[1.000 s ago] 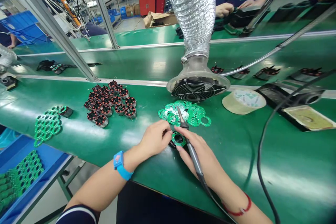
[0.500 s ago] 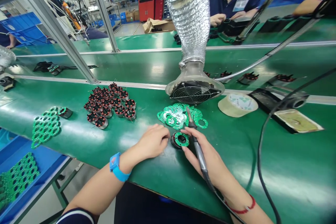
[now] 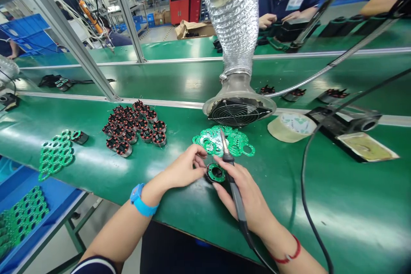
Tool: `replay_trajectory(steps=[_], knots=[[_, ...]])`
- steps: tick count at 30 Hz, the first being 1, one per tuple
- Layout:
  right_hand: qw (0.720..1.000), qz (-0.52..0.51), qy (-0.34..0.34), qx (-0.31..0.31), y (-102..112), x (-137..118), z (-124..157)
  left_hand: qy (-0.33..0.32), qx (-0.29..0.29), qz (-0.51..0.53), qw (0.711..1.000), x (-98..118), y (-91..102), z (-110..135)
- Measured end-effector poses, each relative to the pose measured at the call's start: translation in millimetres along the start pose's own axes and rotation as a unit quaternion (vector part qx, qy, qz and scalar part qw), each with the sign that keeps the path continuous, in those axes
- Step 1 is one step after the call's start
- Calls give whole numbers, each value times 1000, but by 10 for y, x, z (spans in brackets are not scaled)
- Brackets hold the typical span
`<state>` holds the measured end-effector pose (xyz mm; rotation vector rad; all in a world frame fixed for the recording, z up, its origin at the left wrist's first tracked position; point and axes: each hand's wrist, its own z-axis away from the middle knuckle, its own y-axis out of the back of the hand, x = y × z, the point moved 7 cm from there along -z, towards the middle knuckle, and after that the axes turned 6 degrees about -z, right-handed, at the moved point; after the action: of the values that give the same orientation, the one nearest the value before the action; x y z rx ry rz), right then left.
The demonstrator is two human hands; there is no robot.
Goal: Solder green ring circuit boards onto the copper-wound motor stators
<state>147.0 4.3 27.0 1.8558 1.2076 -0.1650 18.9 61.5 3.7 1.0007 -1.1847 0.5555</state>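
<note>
A motor stator with a green ring-shaped circuit board on top stands on the bench between my hands. My left hand is at its left side, fingers loosely curled and apart, thumb tip at the stator's edge; whether it presses on it I cannot tell. My right hand is closed on a soldering iron, tip pointing away from me. The right index finger and thumb reach to the stator's right side. Just beyond lies a pile of green ring boards, with the iron's tip above it in view.
Wired stators cluster at left-centre. Farther left are a green board panel and a single stator. A fume extractor hangs ahead. At right are a tape roll, iron stand and cable. A co-worker's hands show opposite.
The stator has shifted slightly left and turned. My left fingers have spread from a closed pinch. My right hand and the soldering iron have moved left, and the cable has swung left too.
</note>
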Motion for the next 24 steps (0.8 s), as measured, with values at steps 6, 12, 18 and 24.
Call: replay_trajectory(steps=[6, 12, 18, 24], knots=[[1000, -9, -21, 2, 49, 8, 7, 59, -40, -10, 997, -82, 5, -27], [1000, -11, 18, -7, 3, -91, 7, 59, 6, 35, 998, -92, -100, -90], [998, 42, 39, -23, -25, -96, 7, 51, -16, 15, 998, -77, -124, -80], [999, 22, 15, 24, 86, -38, -6, 80, -20, 18, 996, -114, -122, -58]])
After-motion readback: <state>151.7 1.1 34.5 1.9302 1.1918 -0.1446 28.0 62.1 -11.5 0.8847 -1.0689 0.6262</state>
